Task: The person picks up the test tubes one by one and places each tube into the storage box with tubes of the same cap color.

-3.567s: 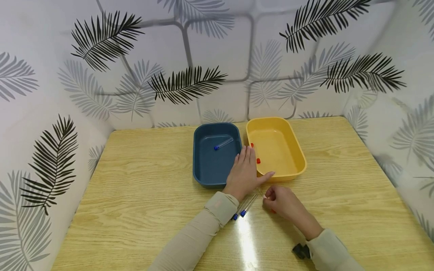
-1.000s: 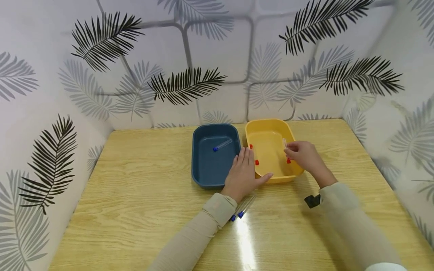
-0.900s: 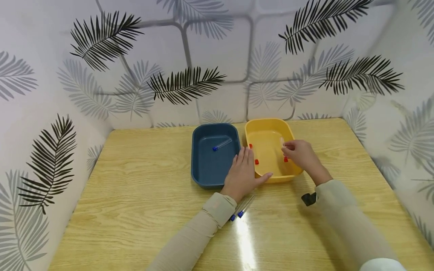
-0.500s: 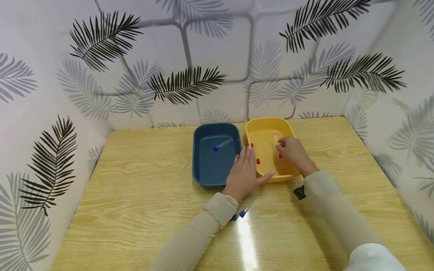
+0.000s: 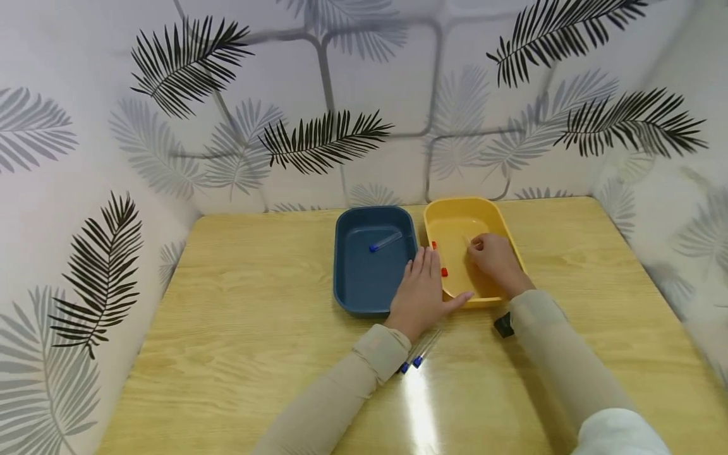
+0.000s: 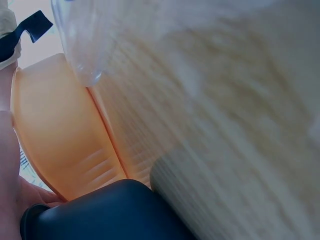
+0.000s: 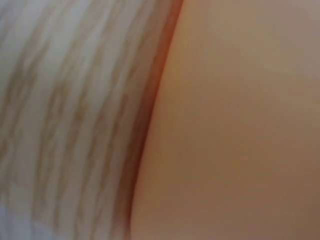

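Observation:
My left hand (image 5: 421, 294) lies with straight fingers over the meeting rims of a blue bin (image 5: 364, 287) and a yellow bin (image 5: 483, 302), thumb stretched along the yellow one's near rim. Inside the yellow bin, my right hand (image 5: 496, 259) pinches a clear test tube (image 5: 469, 241); its lower end is hidden behind the fingers. Red caps (image 5: 444, 272) show along that bin's left side, partly covered by my left hand. A blue-capped test tube (image 5: 387, 242) lies in the blue bin. The yellow bin's outer wall (image 7: 225, 125) fills much of the right wrist view.
Blue-capped test tubes (image 5: 419, 361) lie on the wooden table (image 5: 244, 328) beside my left wrist, in front of the bins. A black piece (image 5: 503, 325) sits at my right cuff. A leaf-patterned wall covering (image 5: 381, 76) stands behind the table.
My right hand has carried a red-capped test tube from the table into the yellow bin, then shifted left and lower inside it. My left hand stays on the rims. The head view has shifted slightly.

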A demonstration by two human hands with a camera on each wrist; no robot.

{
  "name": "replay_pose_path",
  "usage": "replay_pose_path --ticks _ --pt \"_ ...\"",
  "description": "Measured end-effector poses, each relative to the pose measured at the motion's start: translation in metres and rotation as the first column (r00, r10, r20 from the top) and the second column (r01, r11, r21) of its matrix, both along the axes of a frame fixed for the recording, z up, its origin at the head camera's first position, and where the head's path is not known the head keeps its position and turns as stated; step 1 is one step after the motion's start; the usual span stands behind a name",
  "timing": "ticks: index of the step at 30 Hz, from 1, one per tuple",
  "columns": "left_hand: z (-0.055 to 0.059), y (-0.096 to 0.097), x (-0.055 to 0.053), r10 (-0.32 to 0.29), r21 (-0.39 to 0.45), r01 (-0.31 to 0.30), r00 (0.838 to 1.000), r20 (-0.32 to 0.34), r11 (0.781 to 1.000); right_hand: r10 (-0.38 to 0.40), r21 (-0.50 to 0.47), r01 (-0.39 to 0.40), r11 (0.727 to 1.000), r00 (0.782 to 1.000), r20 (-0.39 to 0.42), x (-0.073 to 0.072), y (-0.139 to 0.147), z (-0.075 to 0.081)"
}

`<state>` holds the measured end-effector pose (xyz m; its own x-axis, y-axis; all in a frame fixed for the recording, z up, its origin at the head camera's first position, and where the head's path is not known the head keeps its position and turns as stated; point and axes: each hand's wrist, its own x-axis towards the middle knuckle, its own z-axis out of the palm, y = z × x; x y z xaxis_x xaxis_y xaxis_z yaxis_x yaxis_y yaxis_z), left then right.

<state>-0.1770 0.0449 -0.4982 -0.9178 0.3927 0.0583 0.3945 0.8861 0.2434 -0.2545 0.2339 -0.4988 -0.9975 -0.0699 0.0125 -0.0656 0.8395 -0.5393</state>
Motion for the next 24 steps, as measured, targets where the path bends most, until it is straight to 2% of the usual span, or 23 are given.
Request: replay_pose_path --ticks 3,8,15,21,24 --pt "-0.002 0.004 0.002 -0.003 -0.004 0.003 1.000 -0.006 1.000 -0.007 -0.002 0.007 1.000 1.000 0.017 0.001 0.004 -0.001" --pt "-0.003 0.006 0.004 0.010 -0.002 -0.010 0.998 -0.062 1.000 -0.002 -0.031 0.002 1.000 1.000 0.020 0.001 0.006 -0.005" --pt "-0.003 0.005 0.011 0.009 -0.003 -0.009 0.998 -0.069 1.000 0.014 -0.040 -0.011 0.999 0.997 0.080 0.005 0.004 -0.007" --pt "-0.001 0.005 0.004 0.007 -0.025 -0.009 0.997 -0.075 1.000 0.009 -0.034 -0.007 0.999 0.998 0.060 0.002 0.003 -0.003" --pt "0.000 0.002 0.001 0.004 -0.036 -0.007 0.997 -0.072 0.999 0.015 -0.047 -0.014 0.999 1.000 0.017 -0.001 0.000 -0.003"
